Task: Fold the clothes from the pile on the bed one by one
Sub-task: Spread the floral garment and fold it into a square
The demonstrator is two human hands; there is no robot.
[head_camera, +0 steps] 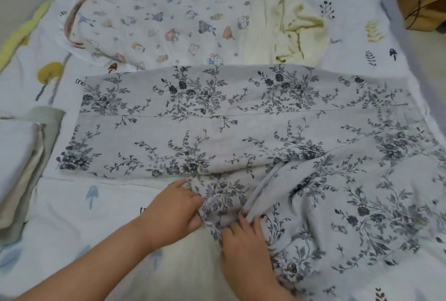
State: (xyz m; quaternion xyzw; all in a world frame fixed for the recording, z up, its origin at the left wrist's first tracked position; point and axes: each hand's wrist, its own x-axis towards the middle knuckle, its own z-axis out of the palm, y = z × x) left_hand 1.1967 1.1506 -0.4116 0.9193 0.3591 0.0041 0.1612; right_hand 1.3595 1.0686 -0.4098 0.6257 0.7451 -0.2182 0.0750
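The floral garment (217,117) is lying spread across the bed (84,204), its bunched near edge being pinched by the left hand (173,214) and gripped by the right hand (246,245).

Lying across mid-frame on the bed (410,54): floral garment (217,119). Sitting upper frame behind it: printed garment (149,21), towel (287,28) to its right. Resting at left edge: folded stack (19,168).

Floral garment (241,119) cut off right; right hand (246,247) fingertips buried in folds.
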